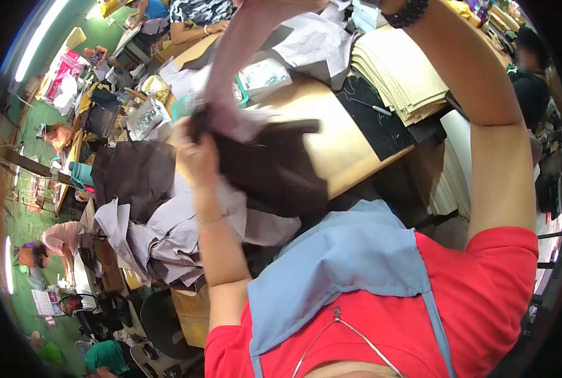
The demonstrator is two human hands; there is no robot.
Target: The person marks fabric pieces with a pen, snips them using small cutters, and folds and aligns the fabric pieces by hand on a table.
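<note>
I am watching the dark cloth hang over the near edge of the wooden table, blurred by motion; its upper corner meets the left hand, which is clamped on it, and a pale mauve cloth rises from that same grip in a long band towards the top of my view; I cannot tell whether the two are one piece. The relation that matters to me is that band: its long axis runs from the left hand up and across towards the right hand, so the left is nearer to the dark part; the hands are well apart, with the right raised high and cut off by the frame, so I cannot tell what it grips. Beyond the cloth sits a white tray; a heap of lilac cloth lies to the left; to the right I see a black sheet with a pen on it, beside a stack of cream sheets; across the table is a co-worker's arm.
</note>
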